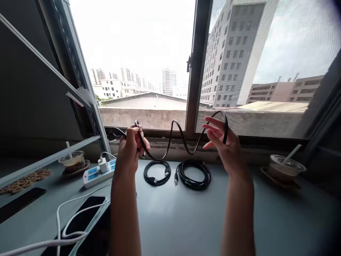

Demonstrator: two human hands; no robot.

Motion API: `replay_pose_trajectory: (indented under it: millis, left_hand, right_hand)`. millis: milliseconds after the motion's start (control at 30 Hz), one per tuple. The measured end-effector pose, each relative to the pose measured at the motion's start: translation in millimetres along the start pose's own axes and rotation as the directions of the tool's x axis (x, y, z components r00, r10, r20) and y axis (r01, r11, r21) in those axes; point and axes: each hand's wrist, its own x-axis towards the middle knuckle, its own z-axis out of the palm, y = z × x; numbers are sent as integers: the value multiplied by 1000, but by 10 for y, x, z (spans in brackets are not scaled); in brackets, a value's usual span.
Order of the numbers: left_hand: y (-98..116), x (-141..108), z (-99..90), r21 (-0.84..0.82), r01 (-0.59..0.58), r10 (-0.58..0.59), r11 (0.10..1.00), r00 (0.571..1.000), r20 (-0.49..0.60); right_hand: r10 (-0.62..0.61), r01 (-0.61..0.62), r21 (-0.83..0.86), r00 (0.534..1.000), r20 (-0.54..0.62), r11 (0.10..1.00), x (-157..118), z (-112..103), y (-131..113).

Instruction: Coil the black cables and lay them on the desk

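A black cable [183,137] hangs in waves in the air between my two hands. My left hand [130,145] is closed on one part of it, thumb and fingers pinching. A cable end sticks out left of that hand, and another tip shows below its fingers. Over my right hand [222,140] the cable loops by the thumb and forefinger and hangs there, while the fingers are spread. Below, on the table [181,217], lie a small coiled black cable [157,183] with dark plugs and a thicker coiled black cable [195,186] with a plug at its left side.
On the left stand a white power strip [92,179] with a charger [102,164] and a lidded drink cup [73,161]. Phones [85,213] and a white cable [60,213] lie nearer. Another drink cup [283,170] sits at right. The window [190,89] is behind.
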Motion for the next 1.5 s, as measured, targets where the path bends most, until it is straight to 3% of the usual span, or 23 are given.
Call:
replay_pose_trajectory:
  millis: [67, 200, 367, 533, 700, 800, 1033, 1267, 1500]
  left_hand:
    - [12, -8, -38, 44, -20, 19, 999, 1000, 22]
    - [73, -50, -88, 106, -9, 6, 994, 1000, 24]
    - [126, -92, -77, 58, -10, 9, 998, 1000, 14]
    - [136, -154, -11, 61, -22, 19, 998, 999, 49]
    - [153, -253, 84, 94, -26, 15, 995, 994, 107]
    - [146, -298, 173, 119, -15, -2, 993, 990, 141]
    - [112, -324, 338, 180, 54, -85, 982, 983, 166]
    - [69, -246, 193, 115, -11, -10, 993, 984, 180]
    - [55, -155, 137, 135, -3, -12, 991, 994, 107]
  right_hand:
    - [56, -49, -75, 994, 99, 996, -9, -65, 4]
    - [115, -91, -260, 990, 79, 961, -1, -53, 64]
    - [244, -235, -75, 958, 151, 969, 7, 85, 69]
    - [428, -416, -108, 890, 155, 903, -22, 177, -7]
    - [447, -434, -106, 865, 227, 895, -43, 219, -30]
    - [369, -356, -98, 892, 262, 929, -62, 257, -61]
    - [313, -294, -156, 943, 113, 943, -85, 248, -151]
    - [306, -315, -47, 942, -140, 948, -86, -32, -206]
    - [340, -282, 259, 915, -217, 924, -72, -139, -247]
